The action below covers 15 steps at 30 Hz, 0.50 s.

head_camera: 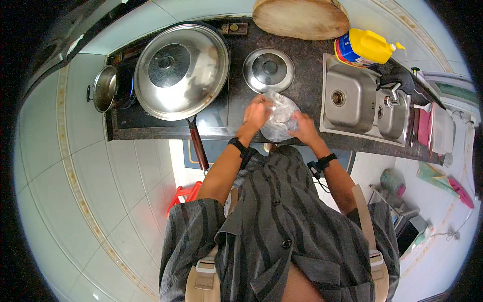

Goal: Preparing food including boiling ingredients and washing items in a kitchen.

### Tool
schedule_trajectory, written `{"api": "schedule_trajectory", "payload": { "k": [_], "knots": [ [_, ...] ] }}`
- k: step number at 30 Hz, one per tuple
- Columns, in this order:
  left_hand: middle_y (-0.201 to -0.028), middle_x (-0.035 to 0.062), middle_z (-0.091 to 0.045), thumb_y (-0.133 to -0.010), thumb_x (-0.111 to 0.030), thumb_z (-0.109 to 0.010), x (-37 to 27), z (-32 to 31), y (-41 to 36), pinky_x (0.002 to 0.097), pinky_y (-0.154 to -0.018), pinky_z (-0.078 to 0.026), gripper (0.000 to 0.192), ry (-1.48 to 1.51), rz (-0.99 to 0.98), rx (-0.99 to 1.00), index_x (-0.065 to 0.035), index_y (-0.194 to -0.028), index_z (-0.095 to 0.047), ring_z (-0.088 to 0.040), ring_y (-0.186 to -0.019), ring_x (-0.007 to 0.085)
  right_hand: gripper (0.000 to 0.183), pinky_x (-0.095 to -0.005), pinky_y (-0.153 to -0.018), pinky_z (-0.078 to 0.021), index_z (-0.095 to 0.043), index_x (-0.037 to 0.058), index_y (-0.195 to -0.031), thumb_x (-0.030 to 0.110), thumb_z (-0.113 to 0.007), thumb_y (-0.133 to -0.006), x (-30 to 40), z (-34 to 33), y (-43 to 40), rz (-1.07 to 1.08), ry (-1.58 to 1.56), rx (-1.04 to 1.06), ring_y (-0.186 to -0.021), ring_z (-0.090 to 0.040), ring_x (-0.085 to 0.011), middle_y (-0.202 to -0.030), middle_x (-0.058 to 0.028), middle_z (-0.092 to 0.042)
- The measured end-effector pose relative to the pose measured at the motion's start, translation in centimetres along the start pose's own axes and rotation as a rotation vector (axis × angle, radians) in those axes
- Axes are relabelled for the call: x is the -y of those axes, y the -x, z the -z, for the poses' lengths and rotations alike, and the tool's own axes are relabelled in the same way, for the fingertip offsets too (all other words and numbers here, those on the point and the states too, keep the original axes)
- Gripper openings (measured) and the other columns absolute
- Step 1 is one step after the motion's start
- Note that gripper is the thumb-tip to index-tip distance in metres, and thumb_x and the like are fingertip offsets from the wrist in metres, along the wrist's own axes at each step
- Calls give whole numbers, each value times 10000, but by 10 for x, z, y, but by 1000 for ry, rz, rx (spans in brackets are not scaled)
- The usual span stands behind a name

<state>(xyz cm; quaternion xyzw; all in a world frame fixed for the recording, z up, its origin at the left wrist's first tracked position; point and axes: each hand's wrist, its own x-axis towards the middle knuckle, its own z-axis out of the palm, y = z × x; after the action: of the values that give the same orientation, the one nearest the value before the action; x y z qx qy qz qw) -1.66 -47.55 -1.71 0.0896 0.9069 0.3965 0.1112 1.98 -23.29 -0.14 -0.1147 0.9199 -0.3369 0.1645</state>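
Note:
Both of my hands grip a clear plastic bag (pixel 280 122) at the counter's front edge. My left hand (pixel 258 112) holds its upper left side, and my right hand (pixel 304 128) has the right side between thumb and fingers. Something pale seems to lie inside, but the crumpled plastic keeps me from telling what it is. Just behind the bag, a small pan lid (pixel 269 70) of steel and glass lies flat on the dark countertop (pixel 307 75), its black knob upward.
Left stands a wok under a large steel lid (pixel 181 90); its wooden handle (pixel 197 145) juts past the counter edge. A steel pot (pixel 104 88) sits farther left. Rightward are a double-bowl sink (pixel 351 102) and a yellow jug (pixel 364 47). A round wooden cutting board (pixel 302 19) leans at the back.

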Motion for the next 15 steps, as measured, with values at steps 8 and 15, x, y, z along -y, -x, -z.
{"api": "schedule_trajectory", "payload": {
  "k": [8, 15],
  "knots": [
    [-1126, 159, -634, -797, -88, -710, 0, -17, 15, 447, -884, -499, 226, 178, 117, -16, -28, -1015, -700, -596, -1066, 364, 240, -473, -828, -484, -658, 80, -1017, 185, -700, -805, 48, 4, -26, 189, 71, -282, -947, -625, -365, -994, -139, -676],
    [-1105, 193, -625, -839, -140, -680, 2, -23, 25, 460, -895, -485, 210, 158, 47, -56, -1, -994, -654, -593, -1051, 382, 138, -458, -721, -496, -639, 40, -868, 147, -707, -814, 58, -5, -39, 202, 106, -155, -824, -627, -385, -850, -148, -641]
  ]
}}
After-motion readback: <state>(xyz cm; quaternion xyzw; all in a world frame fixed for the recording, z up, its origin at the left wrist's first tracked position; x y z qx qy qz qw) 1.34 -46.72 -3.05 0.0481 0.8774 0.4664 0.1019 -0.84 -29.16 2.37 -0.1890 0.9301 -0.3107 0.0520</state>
